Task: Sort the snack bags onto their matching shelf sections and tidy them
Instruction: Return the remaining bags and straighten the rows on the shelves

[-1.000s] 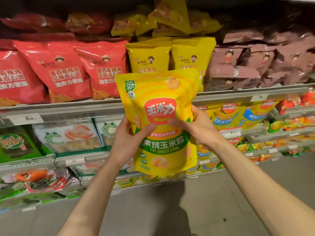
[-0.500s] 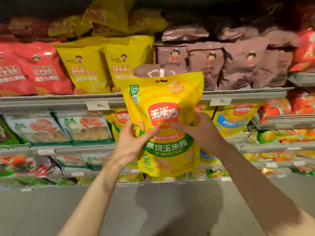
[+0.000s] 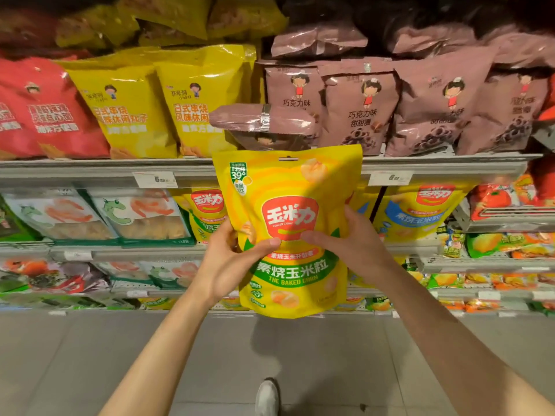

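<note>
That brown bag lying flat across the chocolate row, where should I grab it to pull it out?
Take the brown bag by its left end, coming from the front-left. It lies sideways atop an upright brown bag, and that end overhangs toward the yellow bags, so it looks free. Both hands hold the corn bag; free one first.

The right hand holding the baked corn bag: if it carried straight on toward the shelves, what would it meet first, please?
Probably the matching yellow corn bags on the second shelf, right behind the right hand and its held baked corn bag; depth is uncertain.
</note>
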A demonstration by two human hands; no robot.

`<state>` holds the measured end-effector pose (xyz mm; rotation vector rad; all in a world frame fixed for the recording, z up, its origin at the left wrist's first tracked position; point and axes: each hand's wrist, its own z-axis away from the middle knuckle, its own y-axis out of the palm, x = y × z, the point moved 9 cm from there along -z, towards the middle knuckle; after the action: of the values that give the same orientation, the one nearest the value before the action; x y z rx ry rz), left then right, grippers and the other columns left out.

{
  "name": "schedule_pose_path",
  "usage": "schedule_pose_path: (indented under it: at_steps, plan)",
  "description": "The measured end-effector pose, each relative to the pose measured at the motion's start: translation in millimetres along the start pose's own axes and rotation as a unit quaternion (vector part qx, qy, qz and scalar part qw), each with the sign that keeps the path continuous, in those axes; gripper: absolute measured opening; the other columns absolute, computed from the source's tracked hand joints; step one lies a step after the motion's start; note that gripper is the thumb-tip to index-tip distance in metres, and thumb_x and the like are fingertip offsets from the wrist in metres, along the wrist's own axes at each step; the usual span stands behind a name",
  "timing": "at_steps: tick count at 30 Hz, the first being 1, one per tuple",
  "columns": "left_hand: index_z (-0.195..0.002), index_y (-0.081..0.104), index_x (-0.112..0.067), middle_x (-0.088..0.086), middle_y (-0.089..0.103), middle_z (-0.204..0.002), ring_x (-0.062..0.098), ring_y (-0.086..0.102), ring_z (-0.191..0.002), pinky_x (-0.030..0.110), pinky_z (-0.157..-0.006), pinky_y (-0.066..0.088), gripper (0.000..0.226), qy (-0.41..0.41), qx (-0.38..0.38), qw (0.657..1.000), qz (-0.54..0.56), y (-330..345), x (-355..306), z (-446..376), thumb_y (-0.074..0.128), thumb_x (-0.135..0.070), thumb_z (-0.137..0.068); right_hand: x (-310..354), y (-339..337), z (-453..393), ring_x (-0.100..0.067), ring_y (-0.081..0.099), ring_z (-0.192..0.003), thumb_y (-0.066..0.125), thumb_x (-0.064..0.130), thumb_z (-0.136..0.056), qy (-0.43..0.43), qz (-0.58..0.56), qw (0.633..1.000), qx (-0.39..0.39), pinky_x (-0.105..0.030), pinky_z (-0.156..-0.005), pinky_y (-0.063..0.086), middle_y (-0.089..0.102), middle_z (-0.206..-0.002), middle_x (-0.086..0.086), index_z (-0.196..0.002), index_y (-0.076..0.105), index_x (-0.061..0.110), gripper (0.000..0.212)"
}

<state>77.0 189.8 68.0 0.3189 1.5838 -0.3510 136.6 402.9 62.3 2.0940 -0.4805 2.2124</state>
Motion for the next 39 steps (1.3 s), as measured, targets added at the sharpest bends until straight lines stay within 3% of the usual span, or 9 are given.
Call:
schedule_pose_path:
  at_steps: [4, 9, 11, 15, 19, 23, 30, 36, 39]
  plan:
    - [-0.112, 0.071, -0.038, -0.01, 0.079, -0.112, 0.008, 0.075, -0.105, 0.016, -0.08, 0.058, 0.04, -0.006, 0.014, 1.0, -0.007, -16, 28, -21, 0.09, -0.03, -0.078, -22, 15, -17, -0.006, 0.073, -0.108, 0.088, 0.077, -0.047, 0.023, 0.013, 0.999, -0.018, -0.042, -0.092, 0.06, 0.077, -0.116, 0.017, -0.119, 0.065, 0.046, 0.082]
    - [-0.115, 0.069, -0.026, -0.014, 0.079, -0.107, 0.003, 0.075, -0.101, 0.013, -0.078, 0.057, 0.04, -0.014, 0.015, 0.999, -0.033, -32, 55, -37, 0.088, -0.023, -0.08, -39, 36, -33, 0.009, 0.073, -0.091, 0.091, 0.049, -0.061, 0.021, 0.013, 0.999, -0.023, -0.01, -0.067, 0.056, 0.078, -0.1, 0.027, -0.112, 0.066, 0.038, 0.058]
    - [-0.111, 0.069, -0.029, -0.013, 0.08, -0.105, 0.004, 0.076, -0.099, 0.013, -0.078, 0.057, 0.038, -0.016, 0.016, 0.999, -0.039, -33, 66, -37, 0.088, -0.017, -0.081, -51, 41, -35, 0.01, 0.073, -0.087, 0.09, 0.04, -0.061, 0.019, 0.006, 1.0, -0.021, -0.006, -0.064, 0.054, 0.078, -0.096, 0.027, -0.108, 0.067, 0.037, 0.052]
    - [-0.113, 0.069, -0.029, -0.011, 0.08, -0.109, 0.007, 0.075, -0.104, 0.017, -0.082, 0.057, 0.04, -0.015, -0.005, 0.999, -0.043, -29, 101, -27, 0.086, -0.027, -0.077, -90, 43, -32, 0.002, 0.075, -0.094, 0.09, 0.045, -0.058, 0.026, -0.002, 1.0, -0.014, -0.01, -0.068, 0.056, 0.08, -0.104, 0.017, -0.114, 0.069, 0.034, 0.06]
    - [-0.11, 0.07, -0.024, -0.007, 0.081, -0.106, 0.011, 0.077, -0.1, 0.02, -0.079, 0.06, 0.042, -0.004, -0.019, 0.999, -0.034, -12, 168, -20, 0.086, -0.026, -0.072, -158, 36, -28, 0.007, 0.072, -0.094, 0.092, 0.064, -0.054, 0.01, 0.029, 0.999, -0.026, -0.008, -0.07, 0.054, 0.077, -0.102, 0.024, -0.103, 0.069, 0.048, 0.056]
    - [-0.108, 0.069, -0.016, -0.003, 0.081, -0.104, 0.014, 0.077, -0.099, 0.029, -0.085, 0.063, 0.043, 0.009, -0.035, 0.999, -0.037, 3, 267, -23, 0.086, -0.025, -0.07, -259, 39, -36, -0.01, 0.073, -0.107, 0.088, 0.071, -0.049, -0.012, 0.024, 0.999, -0.035, -0.035, -0.086, 0.063, 0.078, -0.114, 0.01, -0.12, 0.067, 0.037, 0.081]
    - [-0.118, 0.069, -0.023, -0.007, 0.08, -0.112, 0.012, 0.076, -0.105, 0.023, -0.082, 0.061, 0.054, 0.04, -0.04, 0.997, -0.057, 8, 438, -27, 0.093, -0.039, -0.072, -415, 67, -45, -0.005, 0.075, -0.102, 0.088, 0.071, -0.056, -0.078, 0.008, 0.996, -0.053, -0.032, -0.081, 0.064, 0.079, -0.107, 0.015, -0.109, 0.072, 0.038, 0.065]
    - [-0.119, 0.068, -0.021, -0.005, 0.08, -0.113, 0.014, 0.076, -0.105, 0.023, -0.084, 0.06, 0.057, 0.03, -0.028, 0.997, -0.063, 17, 541, -14, 0.091, -0.037, -0.069, -535, 84, -42, -0.016, 0.073, -0.111, 0.09, 0.08, -0.025, -0.032, -0.023, 0.999, -0.026, -0.048, -0.094, 0.06, 0.077, -0.119, 0.01, -0.127, 0.066, 0.042, 0.112]
    - [-0.114, 0.07, -0.022, -0.006, 0.08, -0.11, 0.012, 0.076, -0.104, 0.021, -0.083, 0.06, 0.049, 0.044, -0.034, 0.996, -0.073, 21, 560, -10, 0.094, -0.03, -0.072, -567, 87, -38, -0.001, 0.07, -0.109, 0.093, 0.073, -0.015, 0.003, -0.015, 1.0, -0.018, -0.025, -0.087, 0.059, 0.071, -0.126, 0.019, -0.144, 0.052, 0.035, 0.141]
